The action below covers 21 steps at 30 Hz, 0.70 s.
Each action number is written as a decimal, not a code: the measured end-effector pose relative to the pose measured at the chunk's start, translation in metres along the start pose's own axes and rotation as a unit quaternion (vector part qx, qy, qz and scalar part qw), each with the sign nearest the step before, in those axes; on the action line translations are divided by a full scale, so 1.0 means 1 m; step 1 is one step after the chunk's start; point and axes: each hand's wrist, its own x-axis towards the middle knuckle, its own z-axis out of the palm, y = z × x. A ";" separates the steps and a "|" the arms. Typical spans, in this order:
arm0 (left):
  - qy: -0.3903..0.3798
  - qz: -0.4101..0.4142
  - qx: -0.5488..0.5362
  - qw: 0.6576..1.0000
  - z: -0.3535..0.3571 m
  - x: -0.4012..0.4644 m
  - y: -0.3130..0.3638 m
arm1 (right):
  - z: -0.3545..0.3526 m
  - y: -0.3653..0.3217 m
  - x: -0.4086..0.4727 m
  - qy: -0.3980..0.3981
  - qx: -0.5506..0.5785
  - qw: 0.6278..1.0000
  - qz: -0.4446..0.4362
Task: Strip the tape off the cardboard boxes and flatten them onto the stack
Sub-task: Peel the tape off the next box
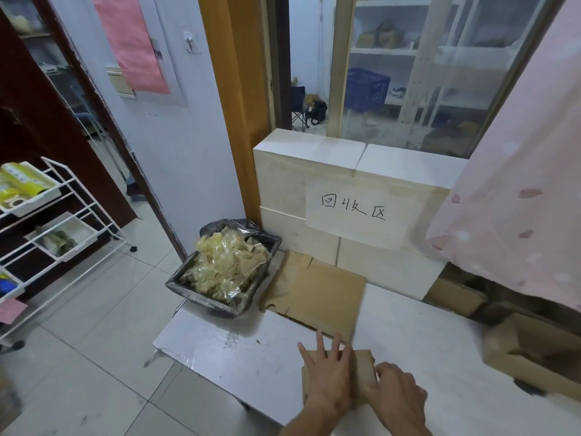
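Two hands down at the lower centre of the frame, both on one small cardboard piece (361,369) lying on the white worktop (239,347). Left hand (330,369) spread flat on top, fingers fanned out and pointing up-frame, pressing rather than gripping. Right hand (396,391) curled at the piece's right edge, fingertips tucked against the card; grip looks closed onto that edge, though hard to tell whether pinching or just pushing. Looks like the flattening step, by that press.

Straight up-frame from the hands, just beyond the fingertips: the flattened stack (317,287), a brown sheet lying flat on the worktop, long axis running left to right with a slight tilt, near edge close to the small piece. Left hand marginally nearer to it; likely a short slide forward to land the piece on top.

Left of the stack, touching it or nearly: black-lined bin (185,281) heaped with stripped clear tape (229,262). Another open box (534,350) at the right edge, blurred.

Writing: white paper sign (358,212) behind the stack, handwritten "回收区". No brand or print legible on the cardboard itself.
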 end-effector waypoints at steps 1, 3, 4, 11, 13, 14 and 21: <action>0.001 0.003 0.004 1.000 0.002 0.001 0.001 | 0.000 0.003 -0.001 0.003 0.009 1.000 0.004; 0.009 0.008 0.012 1.000 0.004 0.002 0.001 | 0.000 0.005 -0.004 0.016 0.025 1.000 0.005; 0.011 0.010 0.015 1.000 0.004 0.003 0.001 | 0.000 0.006 -0.005 0.023 0.019 1.000 -0.002; 0.030 0.011 0.013 0.999 0.008 0.007 0.004 | 0.008 0.002 -0.012 0.040 -0.016 0.999 -0.024; 0.033 0.016 0.018 0.999 0.008 0.008 0.007 | 0.005 0.004 -0.011 0.050 -0.019 0.998 -0.014; 0.034 0.018 0.020 0.999 0.008 0.008 0.009 | 0.004 0.006 -0.010 0.055 -0.017 0.998 -0.008; 0.037 0.026 0.029 0.999 0.007 0.011 0.025 | 0.009 0.004 -0.005 0.082 -0.076 0.994 0.019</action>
